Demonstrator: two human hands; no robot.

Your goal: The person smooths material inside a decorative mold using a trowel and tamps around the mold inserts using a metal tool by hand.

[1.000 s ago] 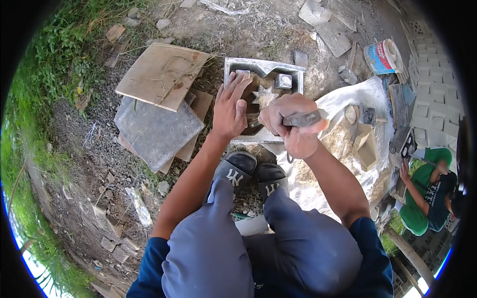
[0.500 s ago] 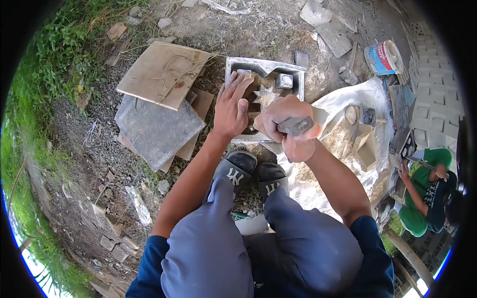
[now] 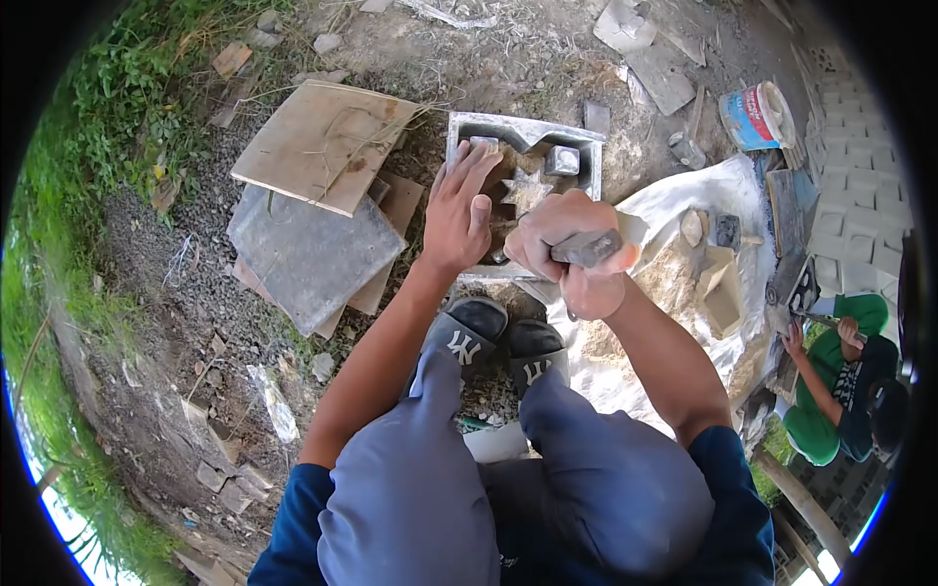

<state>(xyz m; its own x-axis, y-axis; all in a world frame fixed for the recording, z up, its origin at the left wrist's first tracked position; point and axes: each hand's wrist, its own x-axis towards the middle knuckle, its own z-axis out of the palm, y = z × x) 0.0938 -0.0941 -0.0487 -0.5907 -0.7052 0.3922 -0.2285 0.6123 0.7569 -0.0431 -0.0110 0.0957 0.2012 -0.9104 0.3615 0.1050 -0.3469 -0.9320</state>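
A square grey metal mould (image 3: 589, 144) lies on the ground in front of my feet. Inside it are a star-shaped piece (image 3: 527, 189) and a small metal block (image 3: 562, 161). My left hand (image 3: 457, 215) rests on the mould's left side, palm down, fingers stretched out over another block at the upper left corner. Above the mould's lower right part, my right hand (image 3: 564, 239) is wrapped round a grey tool handle (image 3: 587, 248), held upright. The tool's lower end is hidden beneath that hand.
Stacked boards (image 3: 322, 146) lie left of the mould. On the right, a white sheet (image 3: 728, 186) bears sand (image 3: 669, 280), a hammer (image 3: 727, 230) and a wooden scoop (image 3: 720, 291). A paint bucket (image 3: 757, 116) stands behind. Another person (image 3: 845, 386) works at far right.
My right hand and the tool have shifted slightly, and the handle's tilt has changed. My left hand stays on the mould. The other person's arm and head have moved a little.
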